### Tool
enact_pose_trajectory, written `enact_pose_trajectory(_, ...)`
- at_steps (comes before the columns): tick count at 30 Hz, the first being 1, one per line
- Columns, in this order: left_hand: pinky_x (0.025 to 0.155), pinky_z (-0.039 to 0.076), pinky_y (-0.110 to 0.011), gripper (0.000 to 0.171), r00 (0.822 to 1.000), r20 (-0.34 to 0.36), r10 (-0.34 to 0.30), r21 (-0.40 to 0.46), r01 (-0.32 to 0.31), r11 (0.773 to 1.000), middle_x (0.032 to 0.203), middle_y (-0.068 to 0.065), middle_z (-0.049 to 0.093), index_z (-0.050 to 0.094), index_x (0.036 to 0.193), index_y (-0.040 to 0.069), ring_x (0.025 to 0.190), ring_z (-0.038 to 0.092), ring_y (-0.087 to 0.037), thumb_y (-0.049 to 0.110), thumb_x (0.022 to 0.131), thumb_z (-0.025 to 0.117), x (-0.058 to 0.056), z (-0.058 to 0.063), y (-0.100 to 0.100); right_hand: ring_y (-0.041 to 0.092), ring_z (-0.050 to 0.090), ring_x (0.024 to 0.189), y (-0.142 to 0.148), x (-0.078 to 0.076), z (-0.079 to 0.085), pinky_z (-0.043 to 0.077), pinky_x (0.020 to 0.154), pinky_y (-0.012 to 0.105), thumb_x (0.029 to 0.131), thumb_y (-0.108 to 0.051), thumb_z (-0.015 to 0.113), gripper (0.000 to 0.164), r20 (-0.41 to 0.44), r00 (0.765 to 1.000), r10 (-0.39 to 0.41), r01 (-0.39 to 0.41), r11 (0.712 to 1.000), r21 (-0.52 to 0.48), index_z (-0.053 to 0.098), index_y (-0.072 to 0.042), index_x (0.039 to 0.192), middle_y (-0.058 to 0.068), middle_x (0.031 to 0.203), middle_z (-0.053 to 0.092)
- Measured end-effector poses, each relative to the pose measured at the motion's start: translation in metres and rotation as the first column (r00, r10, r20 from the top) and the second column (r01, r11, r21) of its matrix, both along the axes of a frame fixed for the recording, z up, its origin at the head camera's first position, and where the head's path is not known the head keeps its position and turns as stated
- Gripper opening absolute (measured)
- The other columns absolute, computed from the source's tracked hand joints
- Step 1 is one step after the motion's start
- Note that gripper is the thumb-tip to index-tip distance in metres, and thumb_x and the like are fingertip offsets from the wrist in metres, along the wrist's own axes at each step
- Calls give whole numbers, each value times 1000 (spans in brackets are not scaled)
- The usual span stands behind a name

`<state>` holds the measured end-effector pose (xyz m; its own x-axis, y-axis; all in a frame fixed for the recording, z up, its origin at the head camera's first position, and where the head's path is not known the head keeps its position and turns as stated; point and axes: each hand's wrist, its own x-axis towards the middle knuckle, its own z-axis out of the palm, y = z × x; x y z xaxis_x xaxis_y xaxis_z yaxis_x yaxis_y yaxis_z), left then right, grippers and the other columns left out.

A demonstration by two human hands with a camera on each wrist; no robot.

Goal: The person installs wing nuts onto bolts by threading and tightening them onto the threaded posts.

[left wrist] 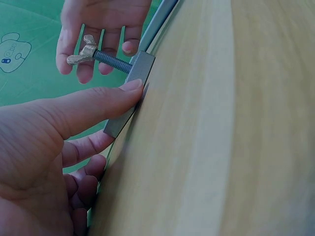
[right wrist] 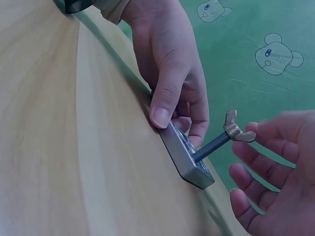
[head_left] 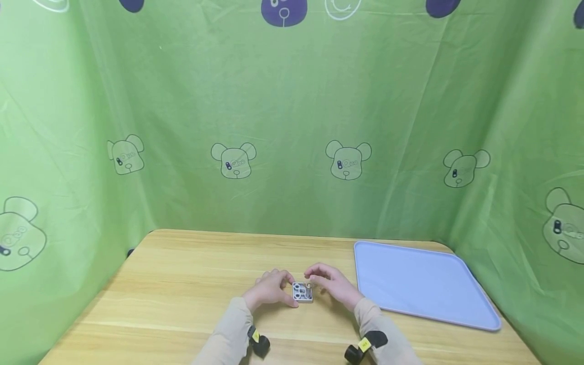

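Note:
A small square grey block point(head_left: 298, 300) with round holes in its top lies on the wooden table. My left hand point(head_left: 270, 290) pinches it by its sides, thumb at the near edge and fingers at the far one. A dark threaded bolt point(right wrist: 212, 146) stands up from one corner of the block. On the bolt's upper end sits a brass-coloured wing nut point(right wrist: 234, 129). Beside it is my right hand point(head_left: 335, 286), fingers relaxed and spread, the index fingertip right at one wing in the right wrist view.
A pale blue tray point(head_left: 424, 284) lies at the right of the wooden table point(head_left: 182, 284), just past my right hand. Green curtains point(head_left: 292, 101) with bear-head drawings hang behind the table and along both sides.

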<state>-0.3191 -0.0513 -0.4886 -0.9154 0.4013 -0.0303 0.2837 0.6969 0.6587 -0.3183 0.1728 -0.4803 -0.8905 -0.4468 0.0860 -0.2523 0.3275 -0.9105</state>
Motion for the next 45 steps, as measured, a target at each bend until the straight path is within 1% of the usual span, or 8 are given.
enact_pose_trajectory(3,76,29,-33,53,1000,-3,0,-2,0,1000,91,0,52,62,105,19,83,41,-18,34,61,88,0,0,0,21,59,101,1,0,0,50,78,35,98,-16,51,27,6,1000,1,-1,1000,-3,59,0,118,22,121,61)
enact_pose_trajectory(8,76,29,-33,52,1000,-8,0,-6,0,1000,90,0,52,62,104,19,83,41,-18,35,61,88,0,0,0,17,59,100,1,-1,-2,50,78,37,94,-10,53,28,9,1000,28,-28,1000,-1,59,0,120,23,123,60)
enact_pose_trajectory(15,76,29,-33,52,1000,-8,0,-7,0,1000,90,-1,52,62,103,19,83,40,-18,35,61,87,0,1,0,19,57,103,1,-1,-4,50,81,39,91,-12,57,32,3,997,79,-79,997,13,61,-3,122,20,124,61)
enact_pose_trajectory(21,76,29,-33,51,1000,-5,-2,-5,2,1000,89,-1,52,62,103,19,82,40,-18,35,62,87,0,0,0,19,56,103,1,-1,-4,50,81,36,90,-12,59,30,-10,995,99,-99,994,36,64,-6,119,18,120,63)
enact_pose_trajectory(26,75,28,-33,52,1000,-2,-1,-6,1,1000,89,-1,52,62,104,19,82,40,-18,35,62,87,0,1,0,19,56,101,2,0,-2,47,81,34,88,-10,60,27,-26,996,89,-88,995,48,66,-5,113,19,116,64)
enact_pose_trajectory(32,76,29,-34,51,1000,-1,2,-6,-2,1000,90,-1,52,62,104,19,83,41,-19,35,62,87,0,1,0,19,56,103,1,-1,-3,42,90,40,88,-12,63,22,-53,996,76,-73,995,62,67,-5,109,15,114,67)
enact_pose_trajectory(39,76,29,-34,51,1000,-2,2,-7,-2,1000,89,0,51,62,103,19,83,40,-19,35,62,87,-1,0,0,18,57,102,0,-2,-5,44,93,48,88,-14,66,19,-75,996,57,-51,996,80,68,-5,104,13,113,68)
enact_pose_trajectory(45,76,29,-34,51,1000,3,0,-4,0,1000,89,0,51,62,103,20,83,40,-18,36,62,87,-1,-1,0,19,57,100,-2,0,-4,44,93,47,85,-16,69,17,-65,998,19,-13,996,85,69,-7,99,11,109,69)
